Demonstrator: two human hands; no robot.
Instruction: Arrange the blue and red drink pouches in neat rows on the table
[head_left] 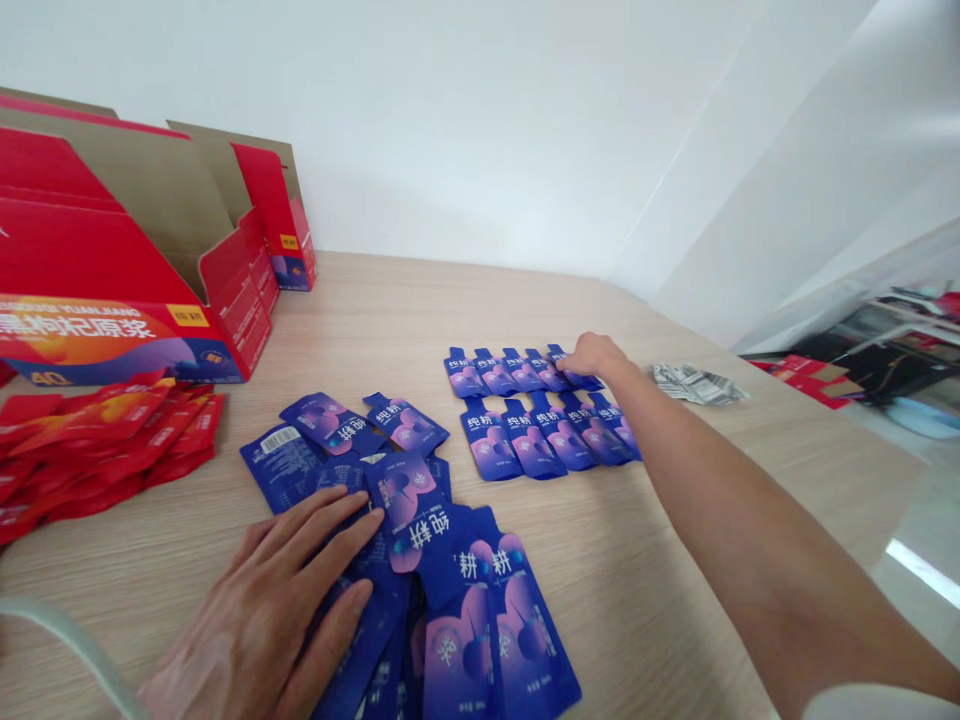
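Observation:
My left hand [270,605] lies with its fingers stretched out over a loose heap of blue-purple spouted pouches [409,510], which overlap at different angles. Reaching far forward, my right hand [596,355] has its fingertips closed on the right-end blue pouch [577,380] of the back row; some fingers are hidden behind the hand. That back row of blue pouches [495,375] lies side by side, tops pointing to the wall. Just in front is a second row of blue pouches [532,440], its right end partly covered by my right forearm.
At the left stands an opened red carton [112,250], with a smaller red box [277,215] behind it. A pile of red pouches [112,440] sits before the carton. Silvery packets [697,383] lie right of my forearm. A white wall [465,130] borders the table's back.

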